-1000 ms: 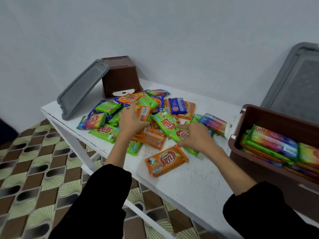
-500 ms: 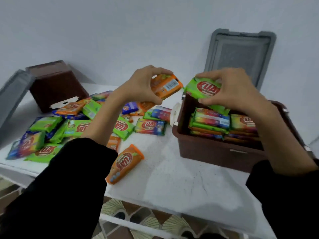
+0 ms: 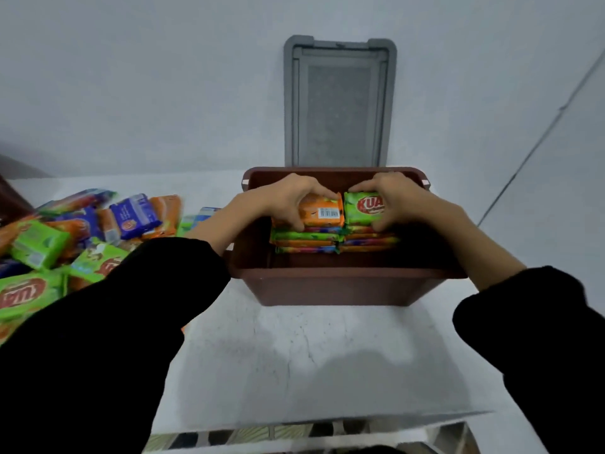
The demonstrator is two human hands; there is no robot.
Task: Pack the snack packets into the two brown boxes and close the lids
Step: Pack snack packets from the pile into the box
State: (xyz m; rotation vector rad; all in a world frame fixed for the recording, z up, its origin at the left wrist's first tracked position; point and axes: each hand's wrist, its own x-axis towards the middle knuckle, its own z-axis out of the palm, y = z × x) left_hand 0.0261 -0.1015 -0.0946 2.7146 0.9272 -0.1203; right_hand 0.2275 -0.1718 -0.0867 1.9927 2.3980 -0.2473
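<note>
A brown box [image 3: 330,286] stands open in front of me on the white table [image 3: 294,362]. Its grey lid [image 3: 340,103] leans upright against the wall behind it. Two stacks of snack packets [image 3: 307,239] lie side by side inside the box. My left hand [image 3: 284,199] grips an orange packet [image 3: 322,214] on top of the left stack. My right hand [image 3: 397,199] grips a green packet [image 3: 363,208] on top of the right stack. A heap of loose packets [image 3: 82,231] in green, orange and blue covers the table at the left.
The edge of the second brown box [image 3: 9,201] shows at the far left. The table's front edge [image 3: 327,421] runs along the bottom, with patterned floor below it. A white wall stands close behind the table.
Both hands have carried their packets from above the table down into the box and onto the stacks. The view has swung right, so the box now sits in the middle.
</note>
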